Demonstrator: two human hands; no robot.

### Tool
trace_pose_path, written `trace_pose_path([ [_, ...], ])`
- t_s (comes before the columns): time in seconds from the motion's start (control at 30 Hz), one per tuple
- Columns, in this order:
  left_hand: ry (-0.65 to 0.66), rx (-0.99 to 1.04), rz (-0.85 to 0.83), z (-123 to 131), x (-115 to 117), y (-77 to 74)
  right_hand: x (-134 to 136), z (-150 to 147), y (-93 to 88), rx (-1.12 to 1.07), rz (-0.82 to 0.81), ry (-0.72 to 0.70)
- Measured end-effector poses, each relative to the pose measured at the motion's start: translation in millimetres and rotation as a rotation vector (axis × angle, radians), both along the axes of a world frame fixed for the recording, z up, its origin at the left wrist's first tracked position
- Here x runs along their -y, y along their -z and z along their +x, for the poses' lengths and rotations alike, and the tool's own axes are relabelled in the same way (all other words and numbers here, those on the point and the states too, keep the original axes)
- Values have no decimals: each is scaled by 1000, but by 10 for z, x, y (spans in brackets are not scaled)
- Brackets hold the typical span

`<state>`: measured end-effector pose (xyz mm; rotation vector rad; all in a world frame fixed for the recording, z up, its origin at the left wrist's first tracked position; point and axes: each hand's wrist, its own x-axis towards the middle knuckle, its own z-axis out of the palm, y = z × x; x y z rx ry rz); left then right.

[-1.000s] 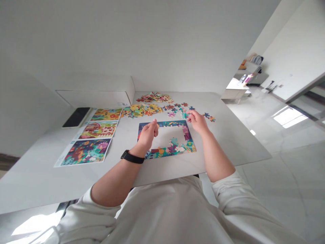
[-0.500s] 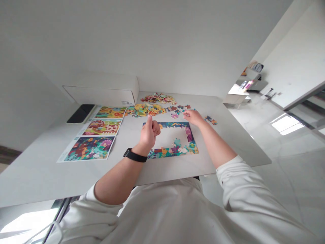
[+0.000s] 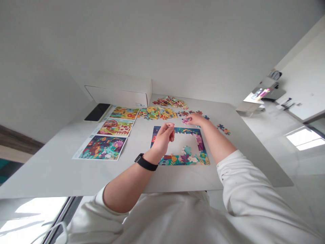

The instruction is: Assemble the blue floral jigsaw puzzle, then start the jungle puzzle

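Observation:
A partly built jigsaw frame (image 3: 200, 145) with an unfilled middle lies on the white table (image 3: 50, 176). My left hand (image 3: 164, 135), with a black watch on the wrist, hovers over the frame's left side, fingers curled in a pinch; what it holds is too small to name. My right hand (image 3: 196, 119) reaches past the frame's top edge and its fingers close on a pink puzzle piece (image 3: 185, 120). Loose pieces (image 3: 158, 113) lie in piles just beyond.
Three picture cards (image 3: 108, 135) lie in a strip left of the puzzle. A dark phone (image 3: 98, 112) and a white box (image 3: 119, 93) sit at the back left. More pieces (image 3: 223, 128) lie to the right near the table's edge.
My right hand has reached forward from the frame's right corner to the loose pieces and closed on a pink piece. My left hand stayed curled over the frame. The camera swung left.

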<state>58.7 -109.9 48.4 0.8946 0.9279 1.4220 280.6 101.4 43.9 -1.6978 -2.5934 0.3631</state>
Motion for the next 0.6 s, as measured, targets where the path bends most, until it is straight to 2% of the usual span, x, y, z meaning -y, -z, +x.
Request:
trace_pose_path([
  [0.3, 10, 0, -22, 22, -16, 30, 16, 67, 158, -33, 112, -28],
  [0.6, -10, 21, -42, 65, -62, 103, -57, -13, -3, 23, -25, 22],
])
